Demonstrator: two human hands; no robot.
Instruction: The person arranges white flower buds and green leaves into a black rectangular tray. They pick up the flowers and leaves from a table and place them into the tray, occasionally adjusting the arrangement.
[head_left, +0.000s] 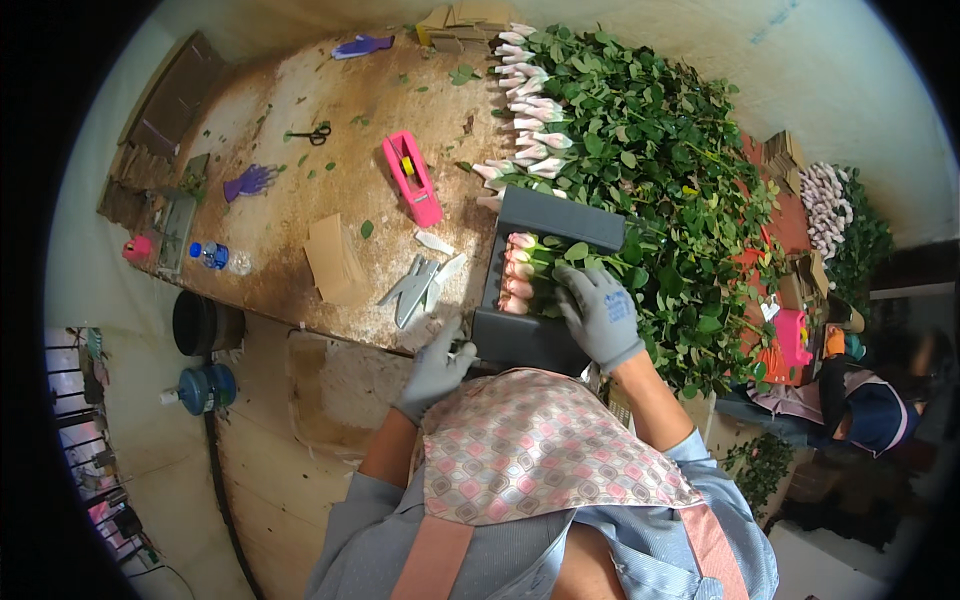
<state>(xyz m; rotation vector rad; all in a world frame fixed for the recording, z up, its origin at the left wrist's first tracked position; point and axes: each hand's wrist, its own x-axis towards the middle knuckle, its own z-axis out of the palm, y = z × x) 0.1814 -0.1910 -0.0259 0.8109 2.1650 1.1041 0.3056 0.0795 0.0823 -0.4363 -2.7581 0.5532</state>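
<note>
A dark grey padded trough (551, 217) stands at the table's front edge with a row of pink roses (519, 281) between its two padded sides. The blooms face left, and their leafy stems run right. My right hand (604, 311), in a grey glove, lies over the stems and leaves, fingertips pointing up the table. Whether it grips them is hidden. My left hand (435, 371), also gloved, is beside the trough's near left corner with its fingers bent. Something small may be between them, but I cannot make it out.
Roses in white sleeves (536, 112) with leafy stems (645, 142) cover the table's right side. Left of the trough lie a grey metal stapler-like tool (417, 291), cardboard sheets (335, 262), a pink tape dispenser (413, 178) and scissors (315, 134). Another person (847, 409) is at far right.
</note>
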